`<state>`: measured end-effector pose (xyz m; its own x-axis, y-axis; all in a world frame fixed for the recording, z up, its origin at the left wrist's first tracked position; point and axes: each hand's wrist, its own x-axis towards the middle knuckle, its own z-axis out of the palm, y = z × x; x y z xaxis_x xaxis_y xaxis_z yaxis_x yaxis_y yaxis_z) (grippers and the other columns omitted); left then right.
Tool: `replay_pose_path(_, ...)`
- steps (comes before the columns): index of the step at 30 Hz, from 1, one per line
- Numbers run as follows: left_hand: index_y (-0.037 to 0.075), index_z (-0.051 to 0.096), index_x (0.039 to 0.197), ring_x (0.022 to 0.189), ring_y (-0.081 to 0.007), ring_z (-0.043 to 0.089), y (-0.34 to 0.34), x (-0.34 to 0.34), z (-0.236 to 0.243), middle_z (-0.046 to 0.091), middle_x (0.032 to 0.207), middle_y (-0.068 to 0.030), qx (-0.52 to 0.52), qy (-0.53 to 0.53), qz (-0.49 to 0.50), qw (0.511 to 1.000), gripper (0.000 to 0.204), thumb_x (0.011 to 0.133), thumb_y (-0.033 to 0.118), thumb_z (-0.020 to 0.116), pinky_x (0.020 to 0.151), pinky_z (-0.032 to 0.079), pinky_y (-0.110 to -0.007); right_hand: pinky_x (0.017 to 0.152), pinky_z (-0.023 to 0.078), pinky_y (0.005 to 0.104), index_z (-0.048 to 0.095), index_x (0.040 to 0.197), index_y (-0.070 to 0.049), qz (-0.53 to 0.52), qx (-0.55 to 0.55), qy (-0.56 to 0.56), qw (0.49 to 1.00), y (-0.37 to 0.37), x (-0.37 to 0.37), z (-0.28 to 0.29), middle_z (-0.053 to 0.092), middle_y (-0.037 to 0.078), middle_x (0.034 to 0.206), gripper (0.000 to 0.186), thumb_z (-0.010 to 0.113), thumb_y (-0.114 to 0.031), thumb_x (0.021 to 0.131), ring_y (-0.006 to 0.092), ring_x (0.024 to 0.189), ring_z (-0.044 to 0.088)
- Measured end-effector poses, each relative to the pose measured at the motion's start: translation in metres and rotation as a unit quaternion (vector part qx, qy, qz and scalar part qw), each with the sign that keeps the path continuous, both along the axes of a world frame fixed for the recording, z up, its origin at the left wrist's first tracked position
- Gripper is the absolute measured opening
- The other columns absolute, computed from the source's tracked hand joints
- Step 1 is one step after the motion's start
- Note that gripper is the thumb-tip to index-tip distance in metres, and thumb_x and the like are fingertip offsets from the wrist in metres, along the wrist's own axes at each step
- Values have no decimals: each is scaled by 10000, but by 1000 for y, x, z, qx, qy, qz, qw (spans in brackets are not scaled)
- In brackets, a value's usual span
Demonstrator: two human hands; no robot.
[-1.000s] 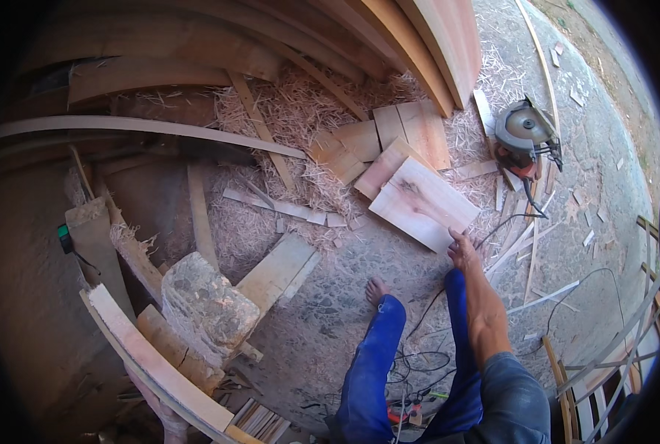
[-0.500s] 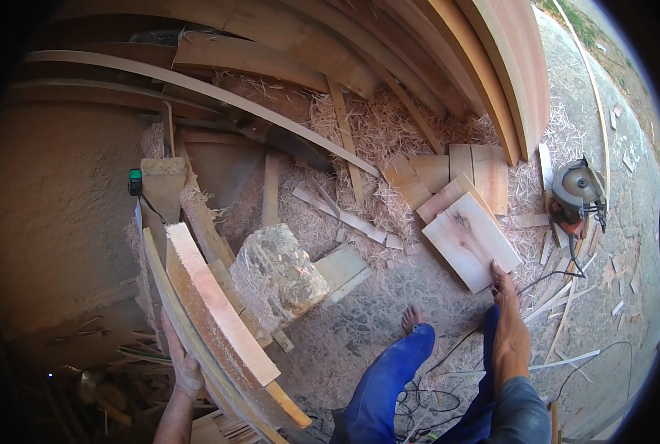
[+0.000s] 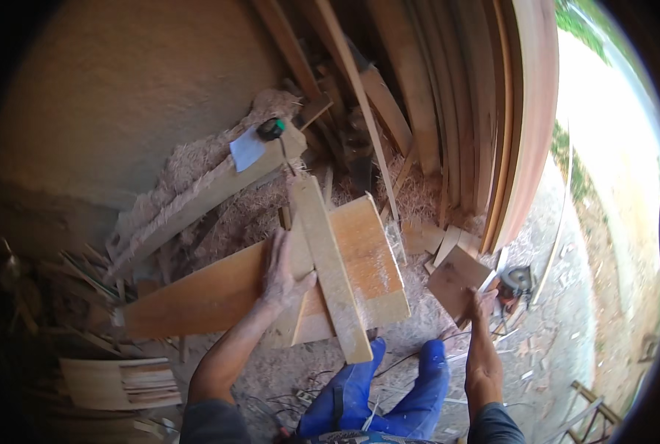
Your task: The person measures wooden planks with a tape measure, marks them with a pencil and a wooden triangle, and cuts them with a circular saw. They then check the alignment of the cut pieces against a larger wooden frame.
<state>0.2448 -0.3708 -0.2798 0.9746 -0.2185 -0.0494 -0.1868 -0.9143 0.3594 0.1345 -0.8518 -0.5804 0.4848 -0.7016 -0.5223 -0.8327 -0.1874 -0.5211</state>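
Note:
My left hand [image 3: 279,280] lies on pale wood in the middle, its fingers stretched forward and the thumb apart. Under and beside it is a wide orange-brown board [image 3: 208,292]. A narrow pale wooden strip [image 3: 331,270] crosses that board just right of the thumb. Off to the right, my right hand [image 3: 482,302] is closed on the edge of a short brown wooden board [image 3: 453,281], which it holds tilted. Part of that board's edge is hidden by the fingers.
A circular saw [image 3: 517,283] rests on the ground beyond my right hand. A black and green tape measure [image 3: 271,129] and a sheet of paper [image 3: 247,149] are on a thick beam [image 3: 204,206]. Tall curved planks [image 3: 526,126] stand at the back right, above wood shavings [image 3: 415,194].
My view has turned and shifted. The left hand has gone from the curved workpiece's side to on top of the wood. The right hand has lifted the short board off the pile and tilted it.

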Motion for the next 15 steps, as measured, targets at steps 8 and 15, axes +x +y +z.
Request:
replay_pose_path(8,32,176,1523,1367,-520,261,-4,-41,19,256,1473,-317,-63,4,36,997,1037,737,310,792,1139,239,-577,933,457,483,373,1376,-4,175,-124,65,975,-34,-128,168,601,241,1144,982,736,-496,607,428,1079,587)
replay_pose_path(15,-76,251,1445,1205,-481,424,-22,-40,4,415,1304,-331,-171,41,113,978,979,668,197,780,1018,372,-567,929,454,402,635,1086,-50,219,69,-6,973,-119,-313,136,645,181,1121,448,669,-380,784,317,1081,587)
